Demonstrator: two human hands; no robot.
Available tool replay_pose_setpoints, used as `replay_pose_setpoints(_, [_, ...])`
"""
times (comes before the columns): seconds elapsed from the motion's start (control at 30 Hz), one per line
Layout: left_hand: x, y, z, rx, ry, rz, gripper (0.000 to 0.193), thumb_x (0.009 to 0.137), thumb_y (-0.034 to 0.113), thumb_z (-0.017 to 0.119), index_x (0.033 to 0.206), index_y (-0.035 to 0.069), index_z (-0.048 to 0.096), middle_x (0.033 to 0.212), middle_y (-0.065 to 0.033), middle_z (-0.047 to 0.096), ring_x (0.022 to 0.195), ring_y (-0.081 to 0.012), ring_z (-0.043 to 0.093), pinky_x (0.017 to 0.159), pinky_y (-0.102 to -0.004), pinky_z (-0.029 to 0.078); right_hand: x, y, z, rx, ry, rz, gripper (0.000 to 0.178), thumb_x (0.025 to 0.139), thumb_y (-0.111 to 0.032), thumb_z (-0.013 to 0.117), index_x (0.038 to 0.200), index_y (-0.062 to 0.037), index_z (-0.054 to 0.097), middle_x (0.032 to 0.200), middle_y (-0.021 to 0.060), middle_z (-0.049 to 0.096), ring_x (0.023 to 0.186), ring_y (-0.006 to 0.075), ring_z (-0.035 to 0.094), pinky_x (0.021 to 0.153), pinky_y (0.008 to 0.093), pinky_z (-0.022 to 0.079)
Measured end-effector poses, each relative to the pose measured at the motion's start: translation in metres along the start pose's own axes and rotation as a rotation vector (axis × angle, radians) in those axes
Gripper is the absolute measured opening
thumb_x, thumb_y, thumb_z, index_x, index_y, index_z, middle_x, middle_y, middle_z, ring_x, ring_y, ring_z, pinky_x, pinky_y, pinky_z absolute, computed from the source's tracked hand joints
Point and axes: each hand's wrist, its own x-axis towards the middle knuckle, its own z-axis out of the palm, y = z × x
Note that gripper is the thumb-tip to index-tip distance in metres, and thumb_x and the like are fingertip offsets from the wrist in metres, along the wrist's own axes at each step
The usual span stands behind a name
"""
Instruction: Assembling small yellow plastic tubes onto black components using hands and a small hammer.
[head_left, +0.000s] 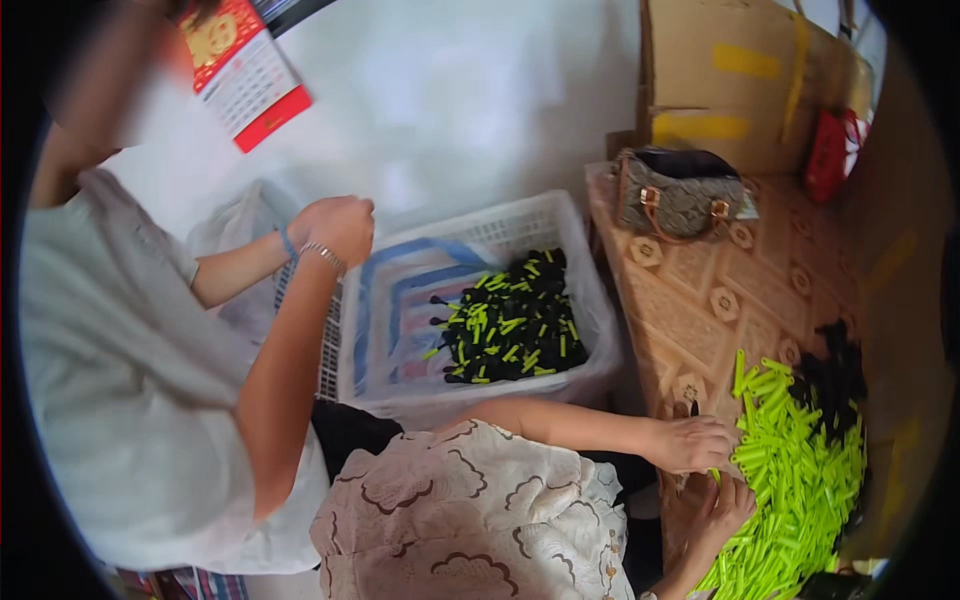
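At the right side, my left hand point(688, 443) is bent over the table edge with its fingers drawn together; what they hold is mostly hidden. A slim black tip point(694, 408) sticks up just beyond it. Close below, my right hand point(728, 508) has its fingers pinched at a small bright green plastic strip point(715, 476) between the two hands. Beside both hands spreads a large heap of bright green plastic strips point(790, 480). Several black pieces point(832, 380) lie at the far side of that heap.
A lined white plastic basket point(560, 215) holds many black pieces with green ends point(515, 320). Another person point(150, 380) in a pale shirt sits at left, hands point(335, 230) together. A patterned handbag point(680, 195) and cardboard box point(740, 80) stand on the patterned table point(690, 300).
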Motion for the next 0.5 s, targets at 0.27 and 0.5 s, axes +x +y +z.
replay_pose_setpoints(0.27, [-0.018, 0.005, -0.024, 0.095, 0.064, -0.165, 0.018, 0.08, 0.019, 0.062, 0.094, 0.008, 0.061, 0.089, -0.0064, 0.053, 0.094, -0.0253, 0.053, 0.079, -0.0393, 0.038, 0.035, -0.005, 0.018, 0.084, -0.052, -0.181, 0.019, 0.091, -0.015, 0.062, 0.104, -0.0017, 0.066, 0.099, 0.0144, 0.063, 0.095, 0.0341, 0.057, 0.088, 0.0453, 0.041])
replay_pose_setpoints(0.5, [-0.014, 0.012, -0.017, 0.324, -0.132, -0.318, 0.022, 0.088, 0.016, 0.056, 0.106, 0.007, 0.064, 0.092, -0.0064, 0.058, 0.092, -0.0211, 0.058, 0.085, -0.0383, 0.042, 0.036, -0.004, 0.016, 0.098, -0.051, -0.108, 0.022, 0.09, -0.015, 0.062, 0.103, 0.003, 0.065, 0.1, 0.0184, 0.064, 0.094, 0.0386, 0.055, 0.084, 0.0468, 0.042])
